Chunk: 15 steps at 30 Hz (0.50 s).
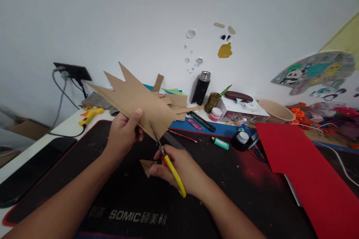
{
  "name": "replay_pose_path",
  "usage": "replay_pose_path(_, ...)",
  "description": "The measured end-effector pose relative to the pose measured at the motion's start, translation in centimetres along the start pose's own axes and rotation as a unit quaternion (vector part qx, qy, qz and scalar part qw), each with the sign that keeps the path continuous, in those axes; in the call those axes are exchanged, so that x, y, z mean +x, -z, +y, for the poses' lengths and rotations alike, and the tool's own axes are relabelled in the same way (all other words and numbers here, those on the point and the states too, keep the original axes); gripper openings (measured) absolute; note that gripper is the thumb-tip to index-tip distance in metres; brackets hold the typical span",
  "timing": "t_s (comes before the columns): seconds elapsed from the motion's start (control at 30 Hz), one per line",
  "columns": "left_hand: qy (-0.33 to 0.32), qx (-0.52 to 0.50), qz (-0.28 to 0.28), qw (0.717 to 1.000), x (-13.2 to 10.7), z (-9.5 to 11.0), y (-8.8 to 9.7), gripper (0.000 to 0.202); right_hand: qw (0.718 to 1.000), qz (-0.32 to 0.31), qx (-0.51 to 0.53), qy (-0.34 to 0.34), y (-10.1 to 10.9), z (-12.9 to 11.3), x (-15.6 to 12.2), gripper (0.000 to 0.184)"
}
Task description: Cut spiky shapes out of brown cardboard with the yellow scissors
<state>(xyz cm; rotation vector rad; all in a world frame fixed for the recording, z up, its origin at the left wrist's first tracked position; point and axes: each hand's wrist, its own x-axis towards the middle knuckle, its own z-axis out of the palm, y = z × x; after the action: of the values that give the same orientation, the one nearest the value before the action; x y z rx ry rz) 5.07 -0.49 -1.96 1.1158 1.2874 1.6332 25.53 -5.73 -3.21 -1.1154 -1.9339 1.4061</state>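
While the left hand [126,127] pinches the spiky cardboard [136,99] above the dark mat [126,192], the right hand [183,166] grips scissors [168,162] at the cardboard's lower edge; trimming seems in hand, and the next snip probably calls for keeping the cardboard steady

Craft desk [37,147], apparently in a home. Domestic signs: cartoon stickers [294,75] on the white wall [126,18], right of frame; a flask [200,90], centre. Craft signs: scissors [169,163] and cardboard scraps [178,100], centre; a glue gun [91,115], left; red sheet [314,171], lower right.
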Motion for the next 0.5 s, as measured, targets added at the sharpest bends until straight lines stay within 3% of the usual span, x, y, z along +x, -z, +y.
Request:
replay_pose_path(0.13, 0.008, -0.010, 0.001, 1.000, -0.1, -0.3, -0.1, 0.032, 1.000, 0.023, 0.009, 0.003, -0.6, 0.5, 0.2, 0.031)
replay_pose_path(0.5, 0.014, -0.006, 0.012, 1.000, -0.6, -1.3, -0.5, 0.033, 0.996, 0.078, -0.046, -0.008, -1.4, 1.3, 0.7, 0.037)
